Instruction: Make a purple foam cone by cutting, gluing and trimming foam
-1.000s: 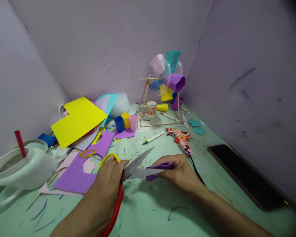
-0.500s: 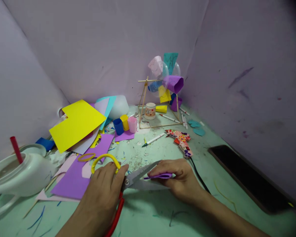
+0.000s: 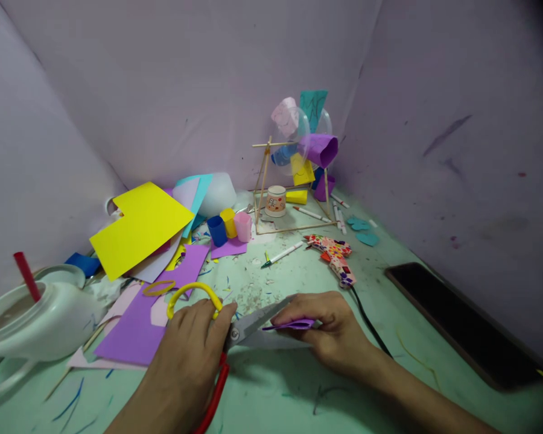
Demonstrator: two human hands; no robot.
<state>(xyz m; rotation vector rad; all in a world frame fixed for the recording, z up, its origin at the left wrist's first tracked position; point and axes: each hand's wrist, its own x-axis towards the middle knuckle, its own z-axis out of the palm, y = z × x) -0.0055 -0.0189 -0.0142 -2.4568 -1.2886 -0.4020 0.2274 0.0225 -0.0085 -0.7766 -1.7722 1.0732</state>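
My left hand point(image 3: 192, 343) is wrapped round the scissors point(image 3: 253, 328), near the pivot, with a yellow handle loop above it and a red one below. The blades are spread apart and point right. Between them lies a folded purple piece point(image 3: 294, 325), pinched in my right hand point(image 3: 323, 319). The upper blade's tip is by my right fingers, and the lower blade passes beneath the piece. Purple sheets point(image 3: 133, 334) lie left of my left hand.
A stick frame point(image 3: 263, 181) with coloured cups stands behind. A glue gun point(image 3: 332, 253) and black phone point(image 3: 452, 325) lie right. At left are a white teapot point(image 3: 58, 319) and yellow sheet point(image 3: 142, 229). A marker point(image 3: 282, 255) and small cups point(image 3: 243, 227) lie beyond my hands.
The view has shifted slightly, with the phone and glue gun a little farther right. My hands, the scissors and the purple piece look almost the same.
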